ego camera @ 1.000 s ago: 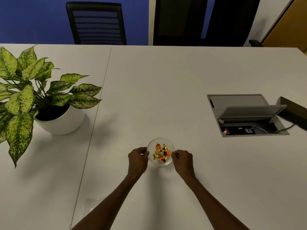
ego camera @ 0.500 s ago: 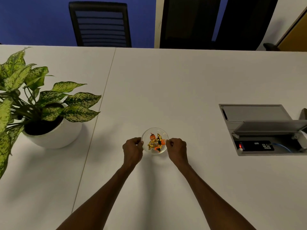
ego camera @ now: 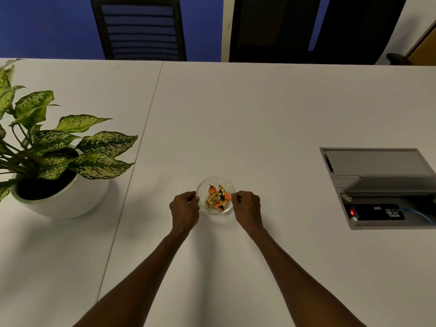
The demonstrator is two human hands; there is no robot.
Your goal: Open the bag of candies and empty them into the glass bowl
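A small clear glass bowl (ego camera: pixel 215 181) stands on the white table near the middle of the view. Several wrapped candies (ego camera: pixel 218 198), orange and gold, lie inside it. My left hand (ego camera: pixel 184 210) pinches the bowl's left rim, and my right hand (ego camera: pixel 247 208) pinches its right rim. Both hands have curled fingers closed on the glass. No candy bag is in view.
A potted plant (ego camera: pixel 59 156) in a white pot stands at the left. An open cable box (ego camera: pixel 382 187) is set into the table (ego camera: pixel 259 114) at the right. Black chairs (ego camera: pixel 139 27) stand beyond the far edge. A seam (ego camera: pixel 132 185) splits the tabletop.
Both hands have pushed the bowl a little farther from me across the table, keeping hold of its rim. The view has shifted, and the plant sits farther left.
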